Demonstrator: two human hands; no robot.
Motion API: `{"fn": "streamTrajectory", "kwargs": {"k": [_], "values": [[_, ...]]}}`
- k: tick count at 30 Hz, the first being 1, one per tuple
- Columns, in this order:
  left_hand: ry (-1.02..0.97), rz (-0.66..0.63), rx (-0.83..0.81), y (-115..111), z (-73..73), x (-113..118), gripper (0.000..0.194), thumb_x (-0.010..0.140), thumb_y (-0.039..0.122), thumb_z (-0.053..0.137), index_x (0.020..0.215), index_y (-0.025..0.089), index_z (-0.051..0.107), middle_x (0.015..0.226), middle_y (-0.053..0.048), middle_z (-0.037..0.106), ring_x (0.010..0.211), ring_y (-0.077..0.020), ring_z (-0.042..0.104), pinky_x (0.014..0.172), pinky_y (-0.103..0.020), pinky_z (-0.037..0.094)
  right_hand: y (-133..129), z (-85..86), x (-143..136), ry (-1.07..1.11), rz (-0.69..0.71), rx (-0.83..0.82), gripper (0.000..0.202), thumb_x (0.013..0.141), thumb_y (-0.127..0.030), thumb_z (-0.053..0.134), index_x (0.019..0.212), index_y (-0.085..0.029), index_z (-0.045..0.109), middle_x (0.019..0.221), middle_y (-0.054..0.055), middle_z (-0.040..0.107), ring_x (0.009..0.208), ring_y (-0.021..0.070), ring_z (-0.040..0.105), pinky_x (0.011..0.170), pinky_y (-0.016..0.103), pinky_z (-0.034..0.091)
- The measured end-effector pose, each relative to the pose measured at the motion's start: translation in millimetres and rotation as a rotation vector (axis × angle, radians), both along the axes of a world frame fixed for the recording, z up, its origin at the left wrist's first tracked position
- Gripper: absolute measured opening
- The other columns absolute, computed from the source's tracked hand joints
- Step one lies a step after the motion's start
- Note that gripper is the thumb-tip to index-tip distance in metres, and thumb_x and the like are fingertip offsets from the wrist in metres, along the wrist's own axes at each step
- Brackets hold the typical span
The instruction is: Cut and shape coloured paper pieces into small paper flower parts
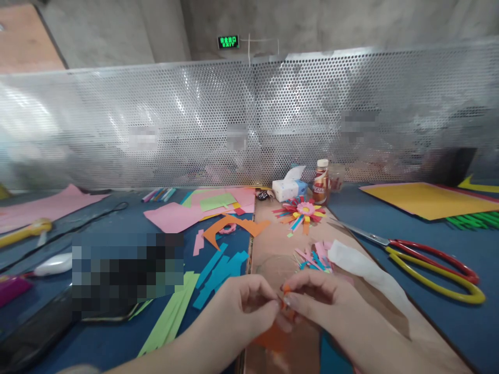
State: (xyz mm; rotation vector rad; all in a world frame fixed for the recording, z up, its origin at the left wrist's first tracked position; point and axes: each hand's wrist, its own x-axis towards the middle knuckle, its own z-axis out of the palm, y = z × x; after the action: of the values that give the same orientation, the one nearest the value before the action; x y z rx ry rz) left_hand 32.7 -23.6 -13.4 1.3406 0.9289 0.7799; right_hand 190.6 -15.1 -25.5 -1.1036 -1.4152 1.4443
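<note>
My left hand (249, 306) and my right hand (323, 296) meet over the brown board (283, 241), fingertips pinched together. Between them is a small piece of orange paper (287, 289), mostly hidden by the fingers; its shape is hard to make out. Below the hands lies a blurred orange sheet (273, 338). Just beyond the right hand is a heap of pink and blue paper snippets (317, 257), beside a strip of white tissue (362, 265). Farther back sits a multicoloured paper flower (304, 210) with a pink centre.
Scissors (432, 259) with red and yellow handles lie at right, near yellow paper (432, 200). Left are blue strips (224, 275), green strips (171, 311), a cut orange sheet (234, 227) and a dark, blurred-out object (128, 275). A tissue pack (289, 190) and bottle (321, 182) stand behind.
</note>
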Motion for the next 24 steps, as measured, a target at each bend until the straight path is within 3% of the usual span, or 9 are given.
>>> {"fn": "streamTrajectory", "kwargs": {"k": [12,18,24], "values": [[-0.014,-0.002,0.003,1.4,-2.0,-2.0,0.012,0.072,0.010,0.046,0.063,0.015,0.052,0.056,0.002,0.065,0.049,-0.0056,0.051,0.060,-0.018,0.043,-5.0,17.5,0.3,-0.173,0.017,-0.041,0.009,0.064,-0.026,0.062,0.070,-0.019,0.060,0.064,-0.002,0.063,0.062,0.0108,0.057,0.060,0.020,0.044],[-0.007,0.002,0.019,-0.9,1.5,-0.9,0.013,0.070,0.006,0.045,0.061,0.015,0.050,0.057,0.002,0.065,0.051,-0.0065,0.052,0.059,-0.018,0.043,-6.2,13.5,0.9,-0.135,0.059,-0.040,0.012,0.067,-0.028,0.060,0.073,-0.018,0.057,0.065,-0.002,0.061,0.063,0.0107,0.057,0.062,0.021,0.044],[-0.003,0.015,0.047,-3.0,2.9,0.3,0.010,0.070,0.009,0.047,0.064,0.014,0.052,0.060,0.000,0.065,0.062,-0.0118,0.059,0.066,-0.023,0.044,-1.2,7.0,-2.9,-0.014,0.073,-0.107,0.021,0.060,-0.031,0.064,0.071,-0.016,0.054,0.059,0.000,0.060,0.057,0.0138,0.056,0.061,0.027,0.043]]}}
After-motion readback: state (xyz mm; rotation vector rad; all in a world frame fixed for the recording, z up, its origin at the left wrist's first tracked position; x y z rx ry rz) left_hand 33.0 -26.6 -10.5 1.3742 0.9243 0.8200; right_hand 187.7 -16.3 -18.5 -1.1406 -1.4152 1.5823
